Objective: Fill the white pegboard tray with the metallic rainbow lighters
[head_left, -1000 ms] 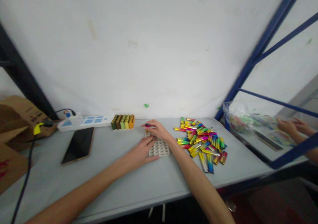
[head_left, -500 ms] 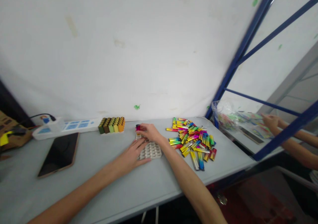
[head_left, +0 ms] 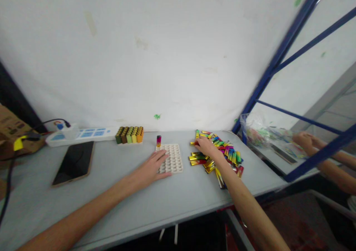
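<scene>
A white tray with rows of holes [head_left: 175,156] lies on the table. My left hand [head_left: 155,165] rests on its left side, fingers stretched out and apart. One shiny pink-and-gold tube [head_left: 158,141] stands upright at the tray's far left corner. At the left edge of a loose pile of shiny metallic tubes [head_left: 232,156], my right hand [head_left: 205,146] has its fingers bent around the end of a gold-and-red tube [head_left: 192,144]. Its fingertips are partly hidden, and the hand covers part of the pile.
A filled tray of green, brown, yellow and orange tubes [head_left: 129,135] stands by the wall. Left of it are a white power strip [head_left: 94,132] and a dark tablet [head_left: 74,162]. Blue metal bars [head_left: 267,76] rise at right. Another person's hands [head_left: 304,140] are beyond them.
My right hand has left the upright tube at the tray's corner and moved right to the pile. My left hand stays on the tray. The view has shifted slightly.
</scene>
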